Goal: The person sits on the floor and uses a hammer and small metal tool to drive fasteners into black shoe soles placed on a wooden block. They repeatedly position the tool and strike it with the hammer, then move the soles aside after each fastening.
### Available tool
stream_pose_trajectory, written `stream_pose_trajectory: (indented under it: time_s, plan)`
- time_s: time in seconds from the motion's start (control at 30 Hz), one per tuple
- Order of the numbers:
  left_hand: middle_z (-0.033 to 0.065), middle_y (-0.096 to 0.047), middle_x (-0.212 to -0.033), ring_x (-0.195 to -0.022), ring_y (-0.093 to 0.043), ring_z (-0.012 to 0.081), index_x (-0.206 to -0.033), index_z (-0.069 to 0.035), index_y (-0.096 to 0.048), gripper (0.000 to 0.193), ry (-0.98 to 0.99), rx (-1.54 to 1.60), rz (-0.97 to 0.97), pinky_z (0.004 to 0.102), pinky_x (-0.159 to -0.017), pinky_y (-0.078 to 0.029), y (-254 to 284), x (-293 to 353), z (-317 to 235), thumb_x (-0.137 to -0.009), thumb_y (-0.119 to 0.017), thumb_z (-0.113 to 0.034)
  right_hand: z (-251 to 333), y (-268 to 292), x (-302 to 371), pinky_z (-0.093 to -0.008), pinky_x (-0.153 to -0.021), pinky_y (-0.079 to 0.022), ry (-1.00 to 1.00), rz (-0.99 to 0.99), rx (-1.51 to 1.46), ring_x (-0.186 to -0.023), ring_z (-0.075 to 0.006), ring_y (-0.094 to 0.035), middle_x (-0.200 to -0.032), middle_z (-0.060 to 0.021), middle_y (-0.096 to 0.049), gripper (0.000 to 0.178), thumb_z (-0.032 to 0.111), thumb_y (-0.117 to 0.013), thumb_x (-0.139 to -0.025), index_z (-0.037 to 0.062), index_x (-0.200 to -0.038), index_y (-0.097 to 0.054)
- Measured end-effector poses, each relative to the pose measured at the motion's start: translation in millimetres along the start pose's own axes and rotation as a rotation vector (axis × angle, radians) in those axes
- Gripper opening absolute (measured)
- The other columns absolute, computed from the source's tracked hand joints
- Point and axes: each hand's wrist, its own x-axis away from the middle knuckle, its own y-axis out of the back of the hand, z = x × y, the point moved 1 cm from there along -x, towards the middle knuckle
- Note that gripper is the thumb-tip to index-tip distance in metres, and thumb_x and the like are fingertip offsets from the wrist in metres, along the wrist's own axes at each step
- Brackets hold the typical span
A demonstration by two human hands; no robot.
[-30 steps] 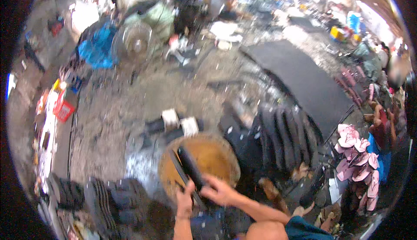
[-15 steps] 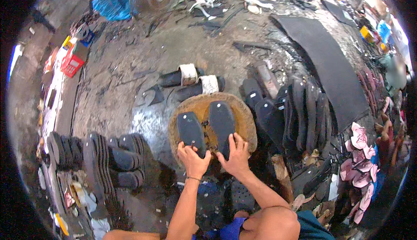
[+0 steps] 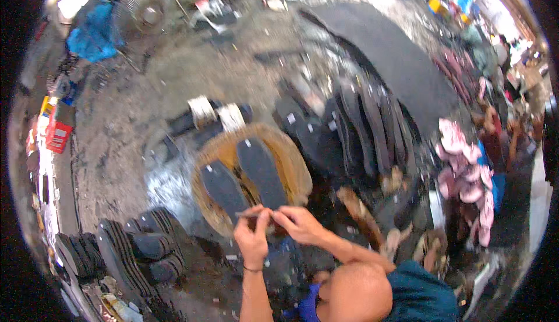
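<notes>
Two dark shoe soles, a left one (image 3: 224, 187) and a right one (image 3: 262, 170), lie side by side on a round, worn block (image 3: 300, 165). At the near edge of the block, my left hand (image 3: 253, 240) pinches a small thin brownish stick-like piece (image 3: 247, 214); its kind is blurred. My right hand (image 3: 301, 226) has its fingers pinched close to the left fingertips, by the heel of the right sole. Whatever sits between the right fingertips is too small to make out. Just beyond the block rests a pair of dark sandals with white straps (image 3: 232, 117).
Dark soles stand in a row (image 3: 372, 130) right of the block, and stacked soles (image 3: 125, 258) lie at the left. A black sheet (image 3: 390, 48) spreads across the far right floor. Pink pieces (image 3: 466, 170) are heaped at right. A fan (image 3: 145, 16) stands far left.
Both hands have come off the soles and drawn together at the block's near edge, fingertips almost meeting. The view has turned, so the scene sits further left.
</notes>
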Motion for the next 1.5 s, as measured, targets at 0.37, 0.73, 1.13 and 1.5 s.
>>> stream_pose_trajectory:
  time_s: [0.37, 0.73, 1.13, 1.5]
  plan:
    - [0.0080, -0.066, -0.096, -0.086, -0.066, 0.0154, -0.117, -0.001, -0.057, 0.020, 0.195, 0.084, -0.342, 0.0273, -0.072, -0.059, 108.0, -20.4, 80.7, -0.104, -0.053, -0.016, -81.7, 113.5, 158.6, -0.0530, -0.095, -0.045, -0.153, -0.682, 1.211, -0.106, -0.0402, -0.061, -0.107, -0.0230, -0.066, 0.055, 0.026, -0.072, -0.072, -0.0042, -0.117, -0.059]
    - [0.0130, -0.070, -0.102, -0.087, -0.069, 0.0182, -0.123, 0.007, -0.055, 0.031, 0.077, 0.407, -0.449, 0.0289, -0.074, -0.059, 91.6, -72.3, 71.8, -0.098, -0.063, -0.008, -77.5, 94.1, 188.5, -0.0355, -0.080, -0.052, -0.497, -0.415, 0.025, -0.090, -0.0216, -0.064, -0.103, -0.0123, -0.063, 0.079, 0.019, -0.082, -0.076, 0.0095, -0.139, -0.035]
    - [0.0074, -0.072, -0.086, -0.080, -0.070, 0.0121, -0.104, 0.000, -0.064, 0.018, -0.044, 0.020, -0.423, 0.0265, -0.070, -0.056, 70.2, -132.4, 85.4, -0.094, -0.069, -0.014, 2.8, 12.9, 35.4, -0.0308, -0.066, -0.055, -0.226, -0.159, -0.143, -0.073, -0.0171, -0.066, -0.089, -0.0075, -0.065, 0.027, 0.010, -0.070, -0.088, 0.0001, -0.108, -0.055]
    - [0.0157, -0.071, -0.094, -0.078, -0.070, 0.0271, -0.096, -0.004, -0.072, 0.013, -0.316, -0.611, -0.347, 0.0344, -0.065, -0.054, 79.1, -120.2, 97.5, -0.087, -0.074, -0.012, 35.8, -0.8, -57.4, -0.0366, -0.073, -0.053, 0.268, -0.002, 0.467, -0.082, -0.0178, -0.064, -0.095, -0.0075, -0.067, 0.047, 0.019, -0.071, -0.085, 0.0015, -0.125, -0.054]
